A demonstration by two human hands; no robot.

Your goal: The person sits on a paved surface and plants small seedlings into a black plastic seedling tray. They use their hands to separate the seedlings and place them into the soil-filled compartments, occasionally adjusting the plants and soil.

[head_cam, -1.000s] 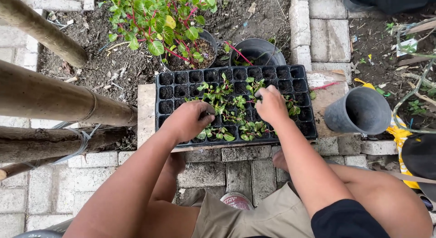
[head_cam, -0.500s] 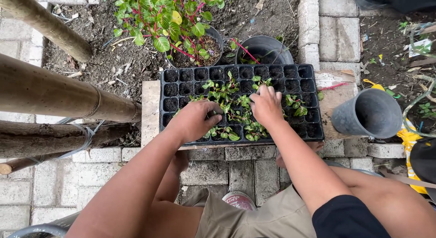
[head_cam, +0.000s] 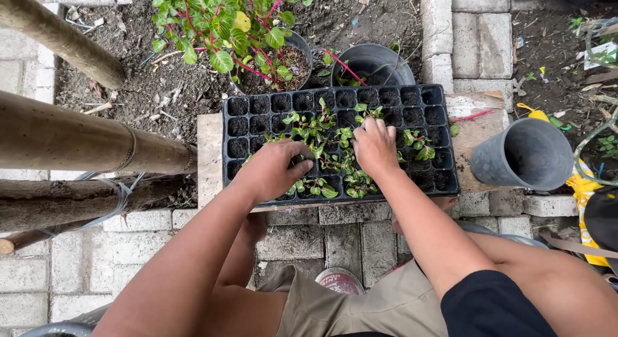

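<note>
both hands have barely shifted since a moment ago. left hand [head_cam: 273,171] and right hand [head_cam: 374,147] rest with fingers curled among seedlings [head_cam: 328,147] in the black seedling tray [head_cam: 257,108] on a board [head_cam: 209,157]; whether either grips a seedling, i cannot tell.

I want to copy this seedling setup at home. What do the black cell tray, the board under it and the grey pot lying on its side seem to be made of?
Black cell tray: apparently thin moulded plastic, with a slight sheen on its cell rims. Board: looks like pale, unfinished wood, weathered and soil-stained. Grey pot: probably matte plastic, smooth and thin-walled, though that look leaves it open.
</note>
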